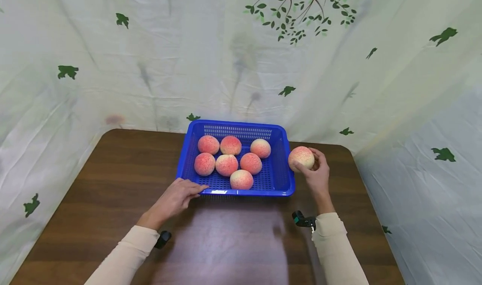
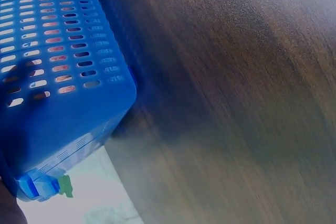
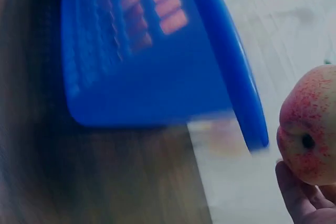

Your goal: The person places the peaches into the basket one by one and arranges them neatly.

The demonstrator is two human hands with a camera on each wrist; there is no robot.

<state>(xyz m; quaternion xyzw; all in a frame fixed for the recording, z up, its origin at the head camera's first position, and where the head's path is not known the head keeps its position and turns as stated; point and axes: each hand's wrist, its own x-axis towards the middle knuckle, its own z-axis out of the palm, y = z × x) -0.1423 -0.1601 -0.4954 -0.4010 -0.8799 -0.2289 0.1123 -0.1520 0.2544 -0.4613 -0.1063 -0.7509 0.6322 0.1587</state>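
Note:
My left hand (image 1: 177, 197) holds the front-left corner of a blue plastic basket (image 1: 275, 193), its fingers over the rim. In the left wrist view the slotted wall of the basket (image 2: 63, 124) fills the upper left, and only a dark bit of the hand shows at the edge. Just beyond the basket's right side, my right hand (image 1: 319, 174) grips a pale yellow and pink peach (image 1: 301, 157) between thumb and fingers. That peach (image 3: 310, 129) shows its dark stem hollow in the right wrist view. Several red and cream peaches (image 1: 226, 165) lie inside the basket.
The basket stands on a dark brown wooden table (image 1: 124, 184), near its back edge. A whitish curtain (image 1: 211, 59) printed with green leaves hangs behind and on both sides. Black wrist cameras (image 1: 303, 219) sit by the cream sleeves.

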